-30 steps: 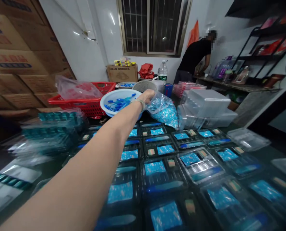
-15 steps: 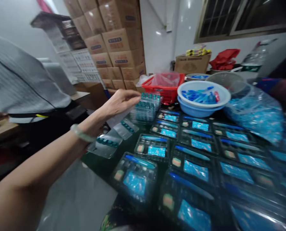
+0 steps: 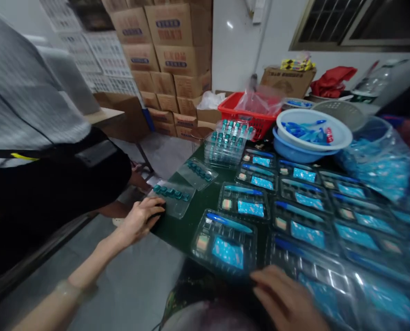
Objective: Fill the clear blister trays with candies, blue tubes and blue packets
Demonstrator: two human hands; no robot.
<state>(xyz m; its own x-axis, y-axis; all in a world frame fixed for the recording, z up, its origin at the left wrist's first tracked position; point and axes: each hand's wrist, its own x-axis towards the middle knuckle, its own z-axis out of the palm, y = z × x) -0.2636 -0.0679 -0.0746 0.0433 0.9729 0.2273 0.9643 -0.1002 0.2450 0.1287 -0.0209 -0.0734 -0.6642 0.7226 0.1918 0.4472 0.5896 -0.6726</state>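
My left hand (image 3: 143,219) rests at the near edge of the dark green table, fingers loosely curved and apart. Its fingertips are beside a clear plastic tray (image 3: 181,205) with a row of teal pieces; whether they touch is unclear. A similar tray (image 3: 205,180) lies just beyond, before a stack of such trays (image 3: 225,149). My right hand (image 3: 287,296), slightly blurred, hovers low with thumb and fingers apart, holding nothing visible. It is near a filled tray (image 3: 222,276) with a blue pen (image 3: 229,222), a small block (image 3: 202,242) and a blue patterned packet (image 3: 228,252).
Several more filled trays (image 3: 246,196) cover the table's right side. Behind stand a red basket (image 3: 249,110), a white basin of blue pens (image 3: 343,133) on a blue basin, and a bag of blue packets (image 3: 373,161). A person (image 3: 28,92) stands at left, near stacked cartons (image 3: 172,37).
My left hand has moved from the tray stack down and toward me, to the table edge. My right hand has come into view at the bottom. The camera view has shifted.
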